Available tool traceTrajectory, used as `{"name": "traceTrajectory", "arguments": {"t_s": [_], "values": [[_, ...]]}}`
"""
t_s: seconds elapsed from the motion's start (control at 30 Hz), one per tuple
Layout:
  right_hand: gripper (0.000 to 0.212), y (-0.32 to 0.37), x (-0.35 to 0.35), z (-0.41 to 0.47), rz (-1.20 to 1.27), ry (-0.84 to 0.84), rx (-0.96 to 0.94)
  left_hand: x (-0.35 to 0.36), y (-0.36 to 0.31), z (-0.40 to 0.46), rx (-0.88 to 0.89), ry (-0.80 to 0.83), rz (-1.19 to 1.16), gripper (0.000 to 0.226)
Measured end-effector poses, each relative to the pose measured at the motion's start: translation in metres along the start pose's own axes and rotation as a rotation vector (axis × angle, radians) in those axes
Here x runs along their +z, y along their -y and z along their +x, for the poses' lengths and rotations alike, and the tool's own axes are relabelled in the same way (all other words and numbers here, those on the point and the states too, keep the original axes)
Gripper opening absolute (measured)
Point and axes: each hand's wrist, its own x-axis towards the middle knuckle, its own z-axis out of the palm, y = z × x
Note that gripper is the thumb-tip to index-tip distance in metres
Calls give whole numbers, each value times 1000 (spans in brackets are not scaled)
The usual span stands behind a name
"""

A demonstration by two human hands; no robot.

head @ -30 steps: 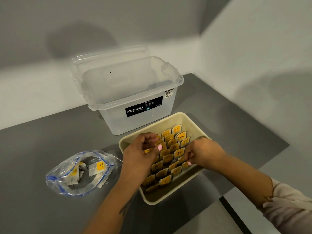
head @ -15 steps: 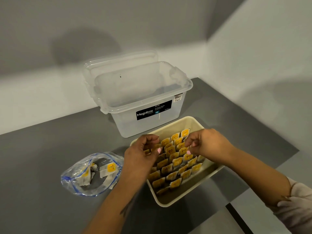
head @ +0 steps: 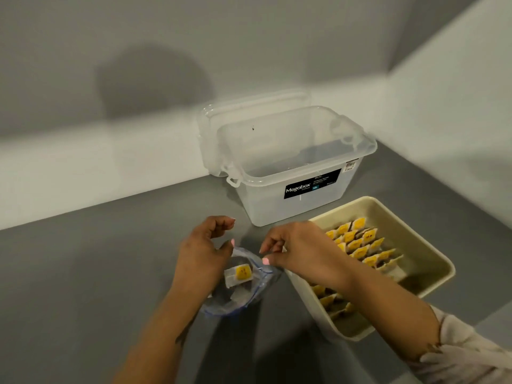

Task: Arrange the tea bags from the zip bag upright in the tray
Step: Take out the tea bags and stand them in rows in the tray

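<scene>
A clear zip bag (head: 246,293) with a blue seal lies on the grey table, with a few yellow-tagged tea bags (head: 239,274) inside. My left hand (head: 202,253) hovers over its left side, fingers loosely curled, thumb at the bag's upper edge. My right hand (head: 293,250) pinches the bag's rim between thumb and forefinger. To the right lies the cream tray (head: 407,231), holding several rows of tea bags (head: 357,243) standing upright. My right forearm crosses the tray's near-left part and hides some bags.
A clear plastic storage box (head: 299,176) labelled Megabox stands open behind the tray, its lid (head: 249,112) leaning against the wall. Walls meet in a corner at the back right. The table's near edge runs below the tray at the lower right.
Both hands left the tray and moved left to the zip bag. The view has swung left, so the tray now sits at the right.
</scene>
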Motion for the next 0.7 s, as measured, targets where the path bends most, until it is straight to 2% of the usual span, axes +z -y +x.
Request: {"name": "traceTrajectory", "arguments": {"t_s": [0.1,0.2,0.27,0.33,0.43,0.53,0.7], "values": [[16,12,27,11,-19,52,32,-15,18,3,-21,102,178,39],[23,20,54,23,-190,89,53,-23,34,2,-59,215,390,52],[27,27,69,33,-355,195,100,-23,44,1,-75,230,495,53],[34,37,80,41,-490,367,207,-23,52,-1,-77,223,512,48],[34,44,97,58,-546,485,243,-20,58,-4,-46,239,503,43],[59,45,109,72,-544,763,419,-19,61,-6,-14,237,479,40],[58,43,119,71,-612,775,433,-17,62,-7,13,220,473,37]]}}
